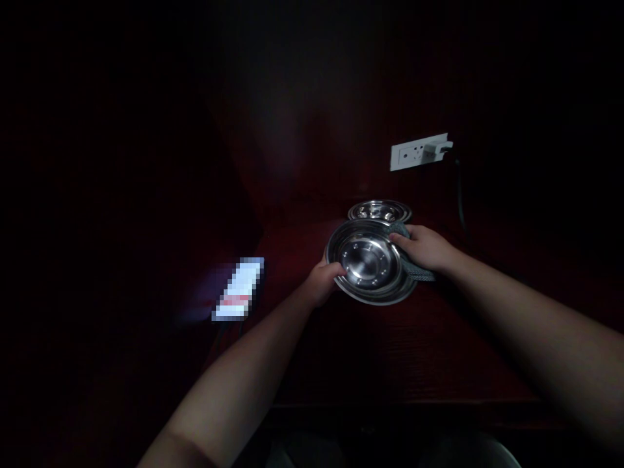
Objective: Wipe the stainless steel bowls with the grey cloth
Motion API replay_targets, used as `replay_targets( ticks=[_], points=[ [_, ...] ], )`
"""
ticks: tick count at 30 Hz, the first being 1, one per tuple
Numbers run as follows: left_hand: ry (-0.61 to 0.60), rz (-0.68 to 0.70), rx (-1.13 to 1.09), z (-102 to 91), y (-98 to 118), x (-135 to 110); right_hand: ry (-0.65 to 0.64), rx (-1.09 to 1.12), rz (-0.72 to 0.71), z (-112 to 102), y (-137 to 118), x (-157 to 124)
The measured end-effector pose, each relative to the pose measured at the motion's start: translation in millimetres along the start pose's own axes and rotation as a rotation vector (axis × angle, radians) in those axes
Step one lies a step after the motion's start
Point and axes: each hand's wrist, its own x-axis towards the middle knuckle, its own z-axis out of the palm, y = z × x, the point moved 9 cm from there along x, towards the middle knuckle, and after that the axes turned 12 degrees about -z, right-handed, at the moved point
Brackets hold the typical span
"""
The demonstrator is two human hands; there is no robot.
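A shiny steel plate [370,263] is held tilted toward me above a dark reddish wooden table [414,351]. My left hand [322,281] grips its left rim, thumb over the edge. My right hand [423,249] is closed on a grey cloth [414,272] pressed against the plate's right rim. A second steel plate [379,210] lies on the table just behind the held one.
A white wall socket [418,153] with a plug and a dark cable hanging from it sits on the back wall at right. A lit phone screen [238,289] glows on the table at left. The surroundings are very dark.
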Motion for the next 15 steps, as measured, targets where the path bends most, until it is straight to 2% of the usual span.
replay_targets(
  ticks=[15],
  points=[
    [0.010,0.047,0.001,-1.7,1.2,1.2,0.006,-0.024,-0.032,-2.7,-6.0,-0.5]
  ],
)
